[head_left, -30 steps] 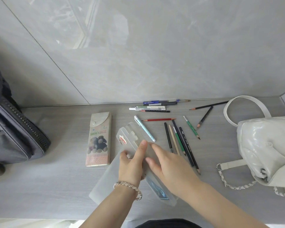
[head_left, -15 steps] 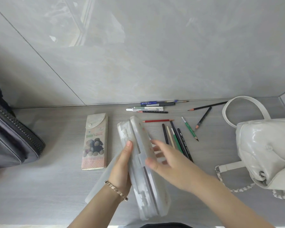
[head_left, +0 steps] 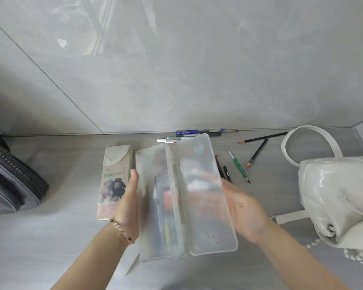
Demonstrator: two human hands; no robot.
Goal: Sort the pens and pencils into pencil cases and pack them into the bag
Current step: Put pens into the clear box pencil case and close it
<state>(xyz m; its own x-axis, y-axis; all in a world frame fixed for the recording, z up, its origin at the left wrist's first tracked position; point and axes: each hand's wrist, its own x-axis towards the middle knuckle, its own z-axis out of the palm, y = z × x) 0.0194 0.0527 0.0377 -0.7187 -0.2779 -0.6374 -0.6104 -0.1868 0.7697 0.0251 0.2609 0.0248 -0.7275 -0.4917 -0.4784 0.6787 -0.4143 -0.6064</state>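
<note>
Head view looks down on my two hands holding a translucent plastic pencil case spread open like a book in the lower centre of the frame, lifted above the worktop. Its long axis runs from the bottom of the frame up toward the wall, leaning slightly to the left at the top. My left hand clasps the left edge of the tray half, thumb pointing up along the rim, fingers hidden behind the plastic. My right hand supports the lid half from beneath and at its right edge; those fingers show only as a blur through the plastic. Inside the tray half lie several pens or pencils, dark, orange and yellow-green, all lined up along the case's length; I cannot tell which way their tips point.

Left of my left hand a printed cardboard pencil case lies flat, flap end toward the wall, parallel to the open case. Loose pens lie crosswise at the foot of the wall, just above the open lid. Right of the lid, a green pencil and a dark pencil lie slanted, tips toward the lower frame. A white bag sits at the right edge, a dark grey bag at the left edge.
</note>
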